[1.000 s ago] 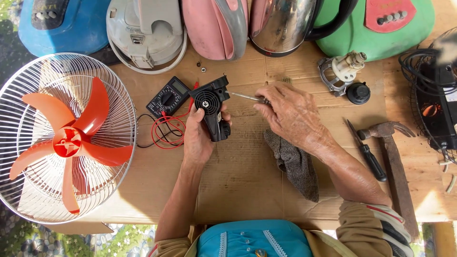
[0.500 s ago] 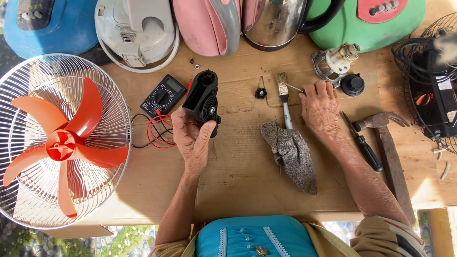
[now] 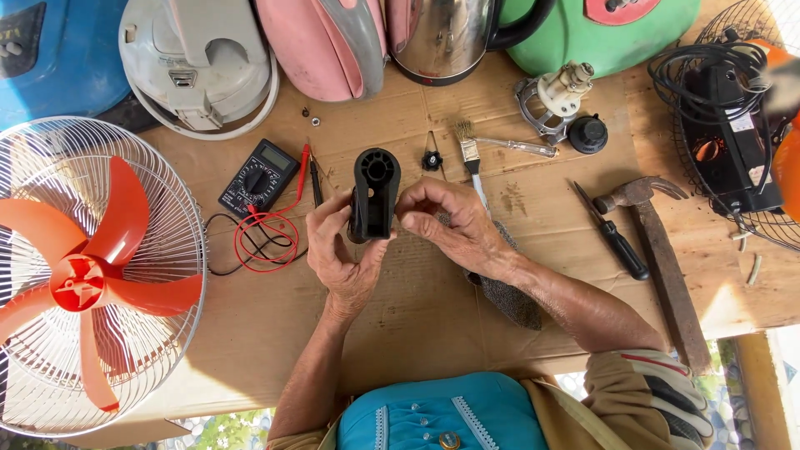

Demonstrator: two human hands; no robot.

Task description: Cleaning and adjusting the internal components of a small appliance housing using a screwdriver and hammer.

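Observation:
A black plastic housing (image 3: 375, 193), hollow and with a round opening at its far end, is held upright over the cardboard-covered table (image 3: 417, 333). My left hand (image 3: 337, 254) grips its left side. On its right side my right hand (image 3: 450, 221) pinches the edge with fingers and thumb. A grey cloth (image 3: 508, 292) lies under my right wrist. A paintbrush (image 3: 471, 158) and a small black knob (image 3: 432, 160) lie just beyond the housing.
A fan with red blades (image 3: 92, 275) stands at left. A multimeter (image 3: 258, 177) with red leads lies near my left hand. A screwdriver (image 3: 617, 237), a hammer (image 3: 658, 250), a motor part (image 3: 554, 96) and a black cap (image 3: 588, 133) lie to the right. Several appliances line the far edge.
My right hand has come back from the table at right to the housing and now holds its right side. The brush and knob stay on the table.

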